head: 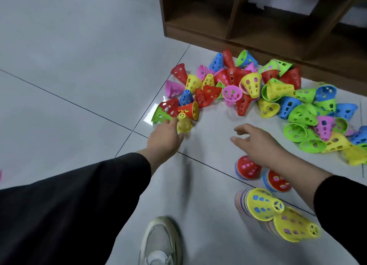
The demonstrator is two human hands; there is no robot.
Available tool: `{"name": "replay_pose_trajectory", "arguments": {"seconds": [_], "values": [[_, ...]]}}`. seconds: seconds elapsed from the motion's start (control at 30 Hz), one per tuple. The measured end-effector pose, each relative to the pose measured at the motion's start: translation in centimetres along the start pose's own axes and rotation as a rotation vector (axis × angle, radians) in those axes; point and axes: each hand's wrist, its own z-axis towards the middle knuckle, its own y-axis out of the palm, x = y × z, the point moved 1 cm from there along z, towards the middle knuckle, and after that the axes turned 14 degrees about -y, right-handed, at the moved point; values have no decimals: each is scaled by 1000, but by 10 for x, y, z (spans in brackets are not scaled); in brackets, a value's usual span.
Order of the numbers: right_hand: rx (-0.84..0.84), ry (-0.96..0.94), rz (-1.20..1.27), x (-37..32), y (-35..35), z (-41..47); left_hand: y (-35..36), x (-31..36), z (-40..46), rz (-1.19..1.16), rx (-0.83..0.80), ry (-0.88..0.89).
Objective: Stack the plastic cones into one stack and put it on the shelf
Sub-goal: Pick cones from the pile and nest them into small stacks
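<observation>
Many loose plastic cones (248, 86) in red, yellow, green, blue and pink lie scattered on the tiled floor before a brown wooden shelf (234, 12). My left hand (164, 137) reaches to the pile's near-left edge, its fingers touching a small yellow cone (184, 123) and a green cone (159, 115). Over bare floor, my right hand (256, 139) hovers with fingers spread and holds nothing. Several stacks of nested cones lie near my right arm: two with red tops (248, 167), (277, 181) and two with yellow tops (262, 203), (296, 227).
The shelf's lower compartments stand dark behind the pile. My shoe (160, 243) and dark trouser leg fill the lower left. Grey floor tiles (69, 56) stretch to the left. More green, yellow and blue cones (317, 129) crowd the right edge.
</observation>
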Motion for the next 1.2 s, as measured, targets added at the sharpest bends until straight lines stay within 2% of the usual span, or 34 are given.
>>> {"name": "replay_pose_trajectory", "arguments": {"seconds": [0.23,0.47,0.77,0.9,0.97,1.03,1.13,1.2], "values": [[-94,65,166,-19,48,77,2,-4,51,63,49,51],[-8,221,309,-20,75,126,21,14,80,197,-14,220],[-87,319,485,-37,107,163,29,1,79,84,-133,147],[9,432,652,-39,105,166,27,-9,71,1,-150,79],[31,449,650,-37,101,163,24,-12,66,-60,-143,43],[35,441,605,-32,92,154,20,-9,61,-129,-131,41],[81,397,661,-23,71,135,13,2,50,-256,-117,53],[182,341,748,-19,52,120,11,10,40,-323,-99,71]]}}
